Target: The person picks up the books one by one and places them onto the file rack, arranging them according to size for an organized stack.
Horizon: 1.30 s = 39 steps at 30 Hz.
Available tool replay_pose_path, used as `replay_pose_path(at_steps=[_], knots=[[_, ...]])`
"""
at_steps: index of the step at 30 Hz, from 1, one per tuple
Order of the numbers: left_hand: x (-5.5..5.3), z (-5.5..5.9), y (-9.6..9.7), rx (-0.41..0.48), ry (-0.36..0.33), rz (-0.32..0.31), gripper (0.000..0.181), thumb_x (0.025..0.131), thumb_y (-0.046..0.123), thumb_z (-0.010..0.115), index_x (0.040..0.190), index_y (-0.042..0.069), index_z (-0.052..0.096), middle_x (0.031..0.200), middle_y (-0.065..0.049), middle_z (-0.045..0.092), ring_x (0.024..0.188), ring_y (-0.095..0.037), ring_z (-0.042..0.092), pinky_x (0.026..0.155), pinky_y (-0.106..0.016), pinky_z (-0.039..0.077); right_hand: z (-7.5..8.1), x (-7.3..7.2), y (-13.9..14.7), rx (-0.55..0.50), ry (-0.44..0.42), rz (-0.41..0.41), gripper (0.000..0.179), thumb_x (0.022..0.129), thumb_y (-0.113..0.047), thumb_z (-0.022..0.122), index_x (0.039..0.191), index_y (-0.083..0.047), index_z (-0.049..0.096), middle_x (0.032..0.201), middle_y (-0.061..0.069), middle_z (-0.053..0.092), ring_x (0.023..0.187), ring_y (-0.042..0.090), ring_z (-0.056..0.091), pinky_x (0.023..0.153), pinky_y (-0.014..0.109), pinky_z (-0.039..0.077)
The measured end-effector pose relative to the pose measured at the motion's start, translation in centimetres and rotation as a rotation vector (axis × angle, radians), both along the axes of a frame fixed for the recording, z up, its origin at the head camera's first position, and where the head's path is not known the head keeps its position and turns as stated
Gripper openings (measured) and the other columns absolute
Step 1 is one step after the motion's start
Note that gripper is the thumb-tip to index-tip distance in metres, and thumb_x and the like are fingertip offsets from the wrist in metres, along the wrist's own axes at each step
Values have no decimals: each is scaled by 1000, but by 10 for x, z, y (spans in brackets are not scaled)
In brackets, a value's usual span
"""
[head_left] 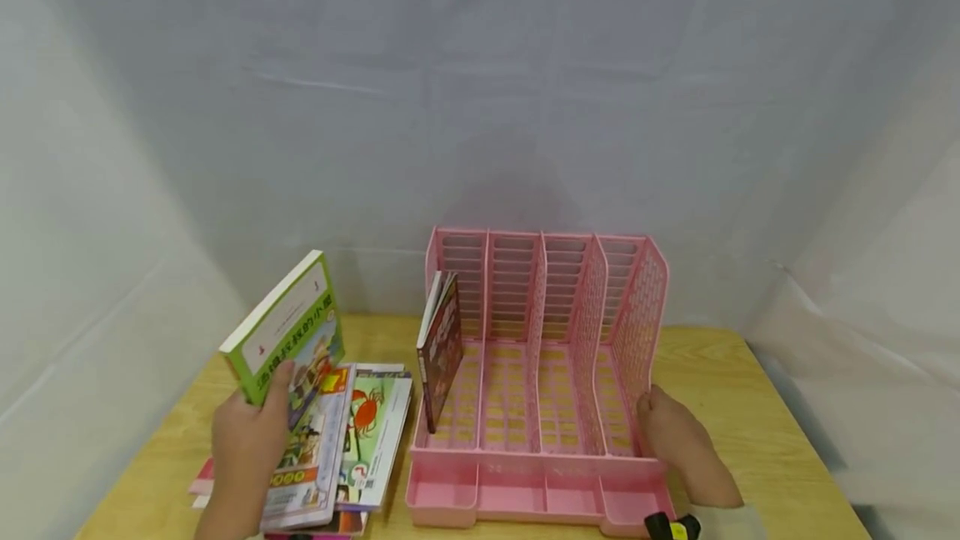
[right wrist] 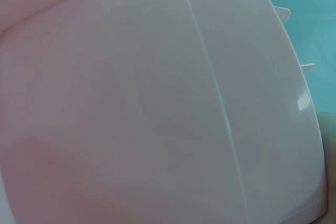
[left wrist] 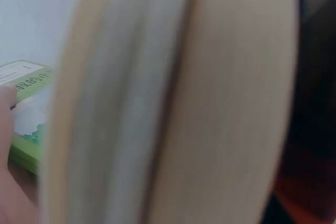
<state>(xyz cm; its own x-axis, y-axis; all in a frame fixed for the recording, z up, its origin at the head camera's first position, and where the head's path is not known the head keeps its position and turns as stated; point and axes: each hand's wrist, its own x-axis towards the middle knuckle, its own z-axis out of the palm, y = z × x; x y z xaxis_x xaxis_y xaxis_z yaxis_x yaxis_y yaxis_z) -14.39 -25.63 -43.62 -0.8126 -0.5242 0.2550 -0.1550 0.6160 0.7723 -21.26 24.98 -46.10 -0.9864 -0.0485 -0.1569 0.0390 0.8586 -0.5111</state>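
Note:
My left hand holds a thick green-and-white book raised at a slant, its thumb across the illustrated cover. In the left wrist view that book and part of the hand show at the left edge; blurred page edges fill the middle. At the right side wall of a pink file rack, my right hand grips the lower edge, its fingers partly hidden. A thin dark-red book stands in the rack's leftmost slot. Pink plastic covers most of the right wrist view.
Under the raised book lies a loose pile of books, with a crab-covered one on its right side. The wooden table extends to the right of the rack. A grey-white cloth backdrop hangs behind and at both sides.

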Motion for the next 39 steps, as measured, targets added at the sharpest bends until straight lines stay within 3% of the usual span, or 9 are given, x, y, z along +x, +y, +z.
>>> replay_pose_path(at_steps=[6,12,17,21,25,28,31,36,39], knots=[[0,-3,2,-4,35,5,67,105,54,51,129,-6,66,116,-34,69,82,-46,70,53,-40,49,0,0,-1,-3,0,0,46,112,-24,28,135,9,51,86,11,59,78,23,57,72,45,52],[-2,-4,4,-28,56,-3,66,106,54,50,130,-6,66,117,-33,68,88,-50,71,59,-50,55,1,1,-1,-12,-13,-11,48,112,-24,27,140,10,47,82,10,56,70,22,53,65,38,48],[-2,-4,5,-28,69,-3,64,106,52,52,129,-6,66,115,-33,69,76,-44,71,48,-39,49,2,1,-1,7,-5,-11,48,112,-24,28,139,9,48,89,12,61,81,25,59,74,45,52],[-1,-4,8,-64,49,-24,66,106,52,51,127,-8,66,115,-34,69,91,-53,70,63,-55,57,2,1,-1,16,6,-7,47,112,-24,28,137,9,50,97,16,64,90,29,61,80,52,52],[1,6,9,-149,-83,-121,71,106,56,46,131,-8,64,115,-35,68,87,-52,70,65,-58,55,1,1,-1,22,9,-10,46,112,-24,29,137,8,50,101,18,65,95,31,64,83,53,53],[-1,26,5,-130,-278,-266,84,104,65,42,144,-7,52,115,-34,69,78,-38,70,58,-46,55,0,1,-1,28,13,-11,45,111,-24,30,135,7,52,103,19,65,97,33,64,85,55,53],[-5,44,2,-69,-424,-390,93,102,70,39,158,-3,32,130,-35,61,86,-32,70,64,-44,57,0,1,-1,30,24,-9,43,111,-23,31,133,6,54,102,18,65,95,31,64,85,56,53],[-9,48,2,69,-472,-453,87,107,62,32,163,-3,15,150,-41,40,115,-44,63,83,-56,57,0,1,-1,18,15,-8,42,112,-23,31,132,6,54,95,14,63,85,26,59,78,49,52],[-10,45,5,106,-465,-452,86,107,60,30,163,-3,13,150,-40,39,119,-44,61,88,-56,55,2,1,1,26,35,-10,41,111,-23,32,129,7,55,96,15,63,86,27,60,78,50,52]])
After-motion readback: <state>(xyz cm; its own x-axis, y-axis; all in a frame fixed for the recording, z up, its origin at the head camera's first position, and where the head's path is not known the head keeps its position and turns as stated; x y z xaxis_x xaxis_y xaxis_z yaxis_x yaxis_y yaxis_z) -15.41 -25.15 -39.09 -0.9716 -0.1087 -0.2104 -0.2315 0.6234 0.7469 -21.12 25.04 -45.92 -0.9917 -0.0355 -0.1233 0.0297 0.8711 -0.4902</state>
